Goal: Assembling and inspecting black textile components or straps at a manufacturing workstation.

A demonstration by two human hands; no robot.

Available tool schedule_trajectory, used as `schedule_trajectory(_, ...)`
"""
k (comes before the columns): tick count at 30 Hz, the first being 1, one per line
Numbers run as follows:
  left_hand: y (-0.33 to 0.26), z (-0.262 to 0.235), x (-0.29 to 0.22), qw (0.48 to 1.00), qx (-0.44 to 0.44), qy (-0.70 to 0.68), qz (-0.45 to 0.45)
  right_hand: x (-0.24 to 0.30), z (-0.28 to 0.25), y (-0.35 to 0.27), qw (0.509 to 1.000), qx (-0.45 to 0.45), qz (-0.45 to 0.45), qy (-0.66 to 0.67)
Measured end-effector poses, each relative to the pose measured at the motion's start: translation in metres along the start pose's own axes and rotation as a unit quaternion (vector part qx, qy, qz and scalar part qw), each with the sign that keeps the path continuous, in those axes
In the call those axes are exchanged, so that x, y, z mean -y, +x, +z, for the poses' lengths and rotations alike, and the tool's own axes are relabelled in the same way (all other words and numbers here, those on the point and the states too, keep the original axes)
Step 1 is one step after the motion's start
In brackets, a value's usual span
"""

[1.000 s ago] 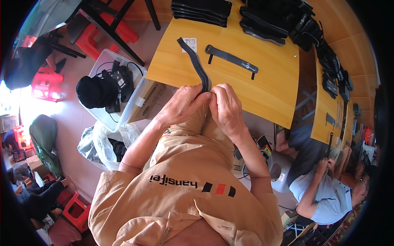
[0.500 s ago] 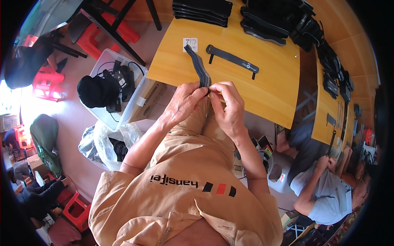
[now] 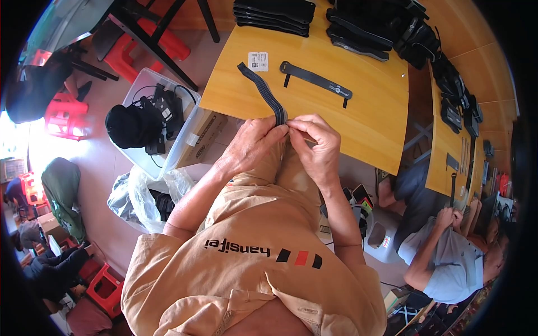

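Note:
A dark grey fabric strap (image 3: 261, 88) runs from my hands up over the near edge of the yellow table, its far end bent to the left. My left hand (image 3: 255, 141) is closed around the near end of this strap. Beside it, my right hand (image 3: 317, 144) pinches at the same end with thumb and forefinger; what lies between those fingertips is too small to make out. A second dark strap (image 3: 316, 80), with a slot at one end and two short black tabs, lies flat on the table beyond my right hand. A white label (image 3: 258, 61) is stuck near it.
Folded black straps (image 3: 273, 17) are stacked at the table's (image 3: 358, 134) far edge, more black pieces (image 3: 361, 33) to their right. On the left, a clear plastic bin (image 3: 147, 78) holds a black cap and devices. A co-worker (image 3: 445, 252) sits at the right.
The strap's far end has swung left and its grey ribbed face shows more. My hands have stayed together at the near end, the right one shifting slightly. The co-worker's hands moved up a little.

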State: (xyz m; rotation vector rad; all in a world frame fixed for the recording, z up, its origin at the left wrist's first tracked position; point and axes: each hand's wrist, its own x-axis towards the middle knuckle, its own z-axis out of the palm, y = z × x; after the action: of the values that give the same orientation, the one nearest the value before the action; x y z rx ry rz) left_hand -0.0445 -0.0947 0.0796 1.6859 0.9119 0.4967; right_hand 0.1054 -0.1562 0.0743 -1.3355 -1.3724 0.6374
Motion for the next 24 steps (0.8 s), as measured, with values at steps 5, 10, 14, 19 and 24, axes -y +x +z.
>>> schedule_trajectory(5,0.001,0.003,0.003,1.0,-0.01,0.019,0.019,-0.003,0.01,0.0,0.976,-0.04,-0.137,-0.166)
schedule_trajectory(10,0.002,0.0,0.005,0.999,-0.011,0.03,0.018,-0.006,0.012,0.004,0.974,-0.024,-0.141,-0.173)
schedule_trajectory(14,0.0,-0.004,0.004,1.0,0.011,0.02,0.007,-0.021,0.003,0.007,0.988,0.044,0.106,0.105)
schedule_trajectory(19,-0.006,-0.008,0.0,0.977,0.048,-0.19,-0.08,-0.015,-0.005,0.01,0.949,0.097,0.165,0.249)
schedule_trajectory(24,-0.004,-0.004,-0.012,0.985,-0.011,-0.146,-0.092,-0.006,-0.004,0.01,0.979,0.094,0.075,0.167)
